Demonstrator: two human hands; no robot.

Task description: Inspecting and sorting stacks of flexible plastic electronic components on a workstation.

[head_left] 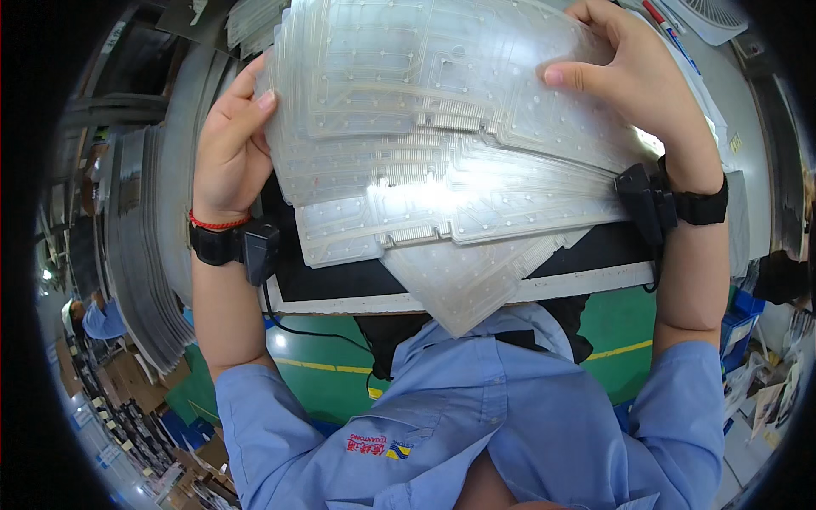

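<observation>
A fanned stack of clear plastic keyboard membrane sheets (365, 76), printed with fine silvery traces and dots, is spread between my hands above the table. My left hand (229, 153) holds the stack's left edge, thumb at the front and fingers partly hidden behind. At the upper right, my right hand (654, 89) grips the stack, its thumb lying on the top sheet and its fingers over the far edge. Beneath the fan, one loose membrane sheet (463, 285) pokes out at an angle over the table's front edge. Light glares off the middle of the stack.
A black mat (331, 282) covers the white-edged table. Tall layered sheets (140, 238) stand at the left, and more clear sheets (252, 25) lie at the far left. Red and blue pens (665, 24) and a white vented device (712, 13) sit far right. A cable (310, 331) hangs from my left wrist.
</observation>
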